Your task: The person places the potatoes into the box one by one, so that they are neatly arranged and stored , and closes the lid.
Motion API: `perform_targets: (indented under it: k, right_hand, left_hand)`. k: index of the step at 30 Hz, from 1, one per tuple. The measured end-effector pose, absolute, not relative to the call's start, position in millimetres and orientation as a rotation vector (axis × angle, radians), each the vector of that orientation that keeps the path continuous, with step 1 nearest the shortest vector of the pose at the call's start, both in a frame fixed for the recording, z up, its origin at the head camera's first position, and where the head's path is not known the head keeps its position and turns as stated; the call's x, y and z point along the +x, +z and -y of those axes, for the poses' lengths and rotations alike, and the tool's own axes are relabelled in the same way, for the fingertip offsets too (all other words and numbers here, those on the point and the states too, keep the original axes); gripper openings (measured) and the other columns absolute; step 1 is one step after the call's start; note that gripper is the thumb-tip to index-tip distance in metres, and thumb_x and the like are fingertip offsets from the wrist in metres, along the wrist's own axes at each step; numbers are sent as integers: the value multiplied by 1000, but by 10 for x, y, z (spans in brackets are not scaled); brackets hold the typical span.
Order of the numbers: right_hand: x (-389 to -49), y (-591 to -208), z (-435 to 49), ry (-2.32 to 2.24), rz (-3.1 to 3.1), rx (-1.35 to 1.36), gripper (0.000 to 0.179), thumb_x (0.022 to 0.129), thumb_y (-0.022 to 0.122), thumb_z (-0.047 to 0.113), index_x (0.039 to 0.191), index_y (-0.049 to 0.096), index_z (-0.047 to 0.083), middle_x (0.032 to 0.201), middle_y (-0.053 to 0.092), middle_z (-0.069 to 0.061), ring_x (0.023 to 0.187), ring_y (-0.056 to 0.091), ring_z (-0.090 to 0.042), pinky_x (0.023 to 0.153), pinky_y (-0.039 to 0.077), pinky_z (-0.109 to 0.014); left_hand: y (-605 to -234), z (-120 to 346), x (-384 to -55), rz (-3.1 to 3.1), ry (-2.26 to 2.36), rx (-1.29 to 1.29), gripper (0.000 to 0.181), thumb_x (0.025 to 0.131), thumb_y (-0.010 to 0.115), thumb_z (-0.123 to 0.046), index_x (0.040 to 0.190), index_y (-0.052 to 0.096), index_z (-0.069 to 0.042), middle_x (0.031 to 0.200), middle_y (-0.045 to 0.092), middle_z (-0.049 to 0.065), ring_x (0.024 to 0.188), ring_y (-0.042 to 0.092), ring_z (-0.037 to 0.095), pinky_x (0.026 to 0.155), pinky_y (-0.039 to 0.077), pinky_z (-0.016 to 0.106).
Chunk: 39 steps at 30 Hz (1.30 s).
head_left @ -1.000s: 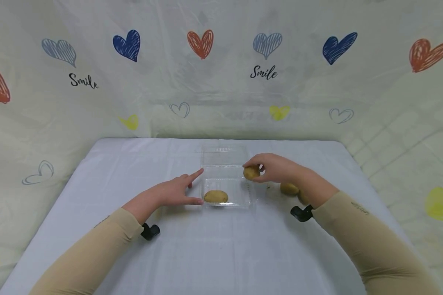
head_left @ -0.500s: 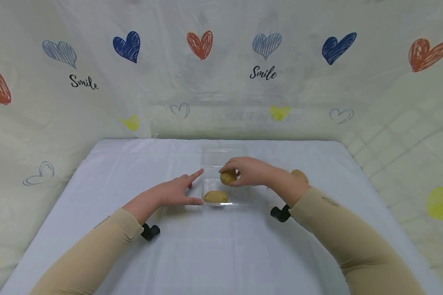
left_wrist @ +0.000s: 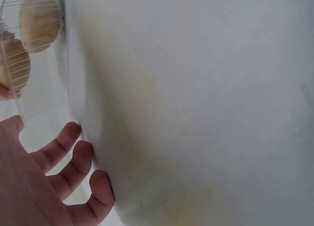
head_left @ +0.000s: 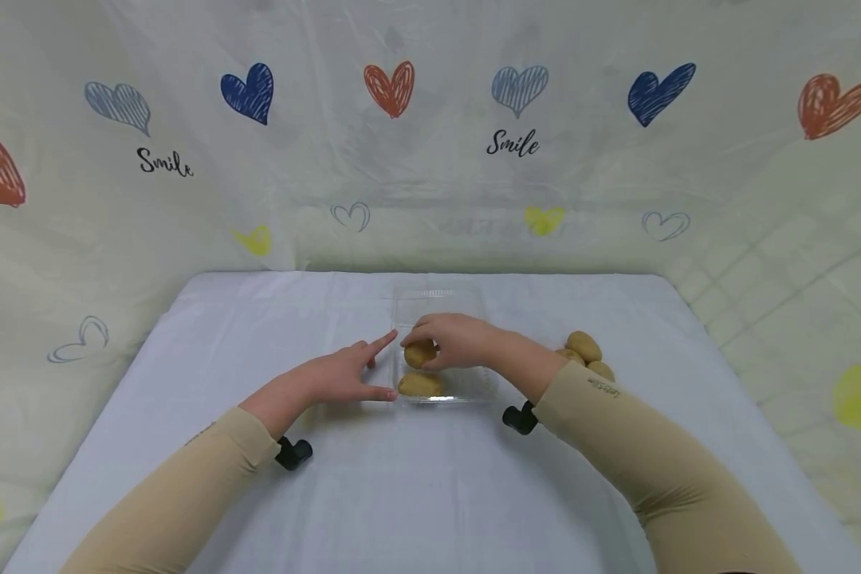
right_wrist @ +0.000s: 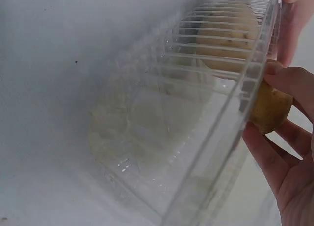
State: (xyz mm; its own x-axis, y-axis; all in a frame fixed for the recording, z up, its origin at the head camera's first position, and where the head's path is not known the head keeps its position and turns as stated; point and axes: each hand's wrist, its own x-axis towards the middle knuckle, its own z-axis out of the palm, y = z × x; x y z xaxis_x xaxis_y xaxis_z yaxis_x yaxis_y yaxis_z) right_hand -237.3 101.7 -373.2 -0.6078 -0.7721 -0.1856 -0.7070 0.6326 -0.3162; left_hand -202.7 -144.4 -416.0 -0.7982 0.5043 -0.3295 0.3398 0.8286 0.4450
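Observation:
A clear plastic clamshell box [head_left: 466,387] lies opened on the table, its lid [head_left: 438,301] folded back on the far side. One potato [head_left: 420,386] rests in the box's near left corner. My right hand [head_left: 459,339] pinches a second potato [head_left: 419,353] between thumb and fingers, over the left part of the box just behind the first one. In the right wrist view the held potato [right_wrist: 271,108] shows beyond the ribbed wall. My left hand [head_left: 344,373] is at the box's left side, index finger and thumb stretched out by its edge; its other fingers [left_wrist: 78,162] bend toward the cloth.
Several more potatoes [head_left: 583,346] lie in a cluster right of the box, partly behind the right forearm. A white cloth [head_left: 402,494] covers the table. Behind it hangs a pale sheet [head_left: 438,175] printed with hearts.
My right hand has carried its potato leftward from the box's right edge to above its left part. The potato cluster has come into fuller view. My left hand has stayed in place.

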Motion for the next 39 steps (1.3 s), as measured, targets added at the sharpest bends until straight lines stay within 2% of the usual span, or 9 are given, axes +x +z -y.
perform_targets:
  k: [17,25,39]
  right_hand:
    - [-2384,-3763,-957,-277,-2566,-1168,42,89,76,17,130,67,21,127,61,2,108,56,-13,92,47,-29]
    - [-2393,-3686,-898,-256,-2623,-1202,17,94,68,10,107,78,15,110,70,2,105,63,-15,93,49,-31]
    - [-2399,-3757,-971,-108,-2617,-1230,27,94,70,15,120,74,19,113,68,5,107,61,-13,96,47,-32]
  left_hand:
    - [-4172,1434,-2024,-2572,513,627,107,76,64,-78,159,6,-42,118,52,1,109,54,16,91,46,43]
    - [-4174,1439,-2027,-2574,527,615,106,77,65,-76,159,7,-41,117,52,2,106,54,16,89,46,42]
    - [-4196,1445,-2046,-2579,529,628,108,76,66,-76,160,9,-38,116,52,3,106,54,16,88,46,43]
